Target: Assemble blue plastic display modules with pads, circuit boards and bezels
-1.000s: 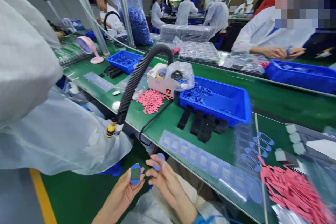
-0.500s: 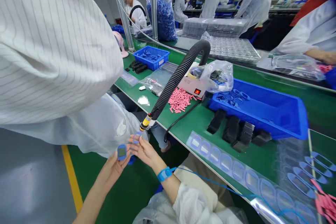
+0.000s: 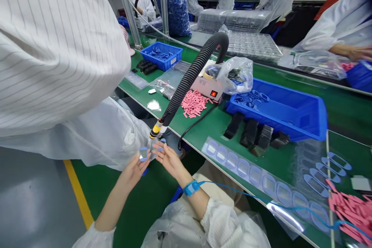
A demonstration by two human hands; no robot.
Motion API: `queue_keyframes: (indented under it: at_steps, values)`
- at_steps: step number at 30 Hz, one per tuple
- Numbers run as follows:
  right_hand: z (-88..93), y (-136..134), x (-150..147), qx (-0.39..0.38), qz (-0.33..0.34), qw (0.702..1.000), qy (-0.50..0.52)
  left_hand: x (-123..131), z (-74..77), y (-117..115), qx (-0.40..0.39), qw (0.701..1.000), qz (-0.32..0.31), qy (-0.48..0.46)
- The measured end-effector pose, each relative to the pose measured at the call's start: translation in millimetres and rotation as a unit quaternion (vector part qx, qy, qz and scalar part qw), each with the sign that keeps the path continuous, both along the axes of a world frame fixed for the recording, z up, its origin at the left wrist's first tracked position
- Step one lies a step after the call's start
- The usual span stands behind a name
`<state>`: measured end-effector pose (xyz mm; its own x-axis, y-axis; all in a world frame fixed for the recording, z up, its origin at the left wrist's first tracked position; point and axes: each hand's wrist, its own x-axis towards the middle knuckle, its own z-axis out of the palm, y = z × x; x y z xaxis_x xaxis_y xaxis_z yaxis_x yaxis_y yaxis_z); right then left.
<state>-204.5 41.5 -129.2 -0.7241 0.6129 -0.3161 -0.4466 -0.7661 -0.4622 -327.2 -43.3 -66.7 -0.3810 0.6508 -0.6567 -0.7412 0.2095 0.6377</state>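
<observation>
My left hand (image 3: pixel 134 170) is closed, its fingertips pinching a small blue-framed screen (image 3: pixel 143 154) that looks pale and shiny. Close beside it, my right hand (image 3: pixel 170 159), with a blue wrist strap (image 3: pixel 191 188), holds a small blue piece (image 3: pixel 163 141) between its fingers. The fingers partly hide that piece, and its kind is unclear. Just above both hands is the yellow-and-black nozzle (image 3: pixel 156 128) of a black corrugated hose (image 3: pixel 190 81). Both hands are off the table's front edge, over the floor.
A green table (image 3: pixel 180 122) carries pink strips (image 3: pixel 194 104), a white box with a lit red switch (image 3: pixel 207 86), a large blue bin (image 3: pixel 302 114), black bundles (image 3: pixel 249 131) and a strip of blue-rimmed films (image 3: pixel 243 166). A co-worker's striped white sleeve (image 3: pixel 64 46) fills the left side.
The view has shifted, so the table appears higher and further left. The screen in my left hand has tilted and turned from dark to pale. My right hand's blue piece has moved near the nozzle's side.
</observation>
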Motion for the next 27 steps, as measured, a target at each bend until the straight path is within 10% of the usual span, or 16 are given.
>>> queue_keyframes:
  at_steps: [6, 11, 17, 27]
  values:
    - [16.3, -16, -27, 0.020, 0.106, 0.994, 0.014, -26, 10.6, -20, -0.013, 0.997, 0.054, 0.052]
    - [4.3, -39, 17, 0.019, 0.097, 0.994, -0.040, -8, 5.4, 9, -0.030, 0.999, -0.013, 0.033]
    - [40.2, -62, 115, 0.018, -0.051, 0.996, -0.077, 71, 13.8, 21, -0.029, 0.992, -0.122, -0.031]
    - [125.8, -61, 262, 0.079, -0.274, 0.950, -0.125, 219, 87.5, 31, 0.100, 0.927, -0.317, -0.174]
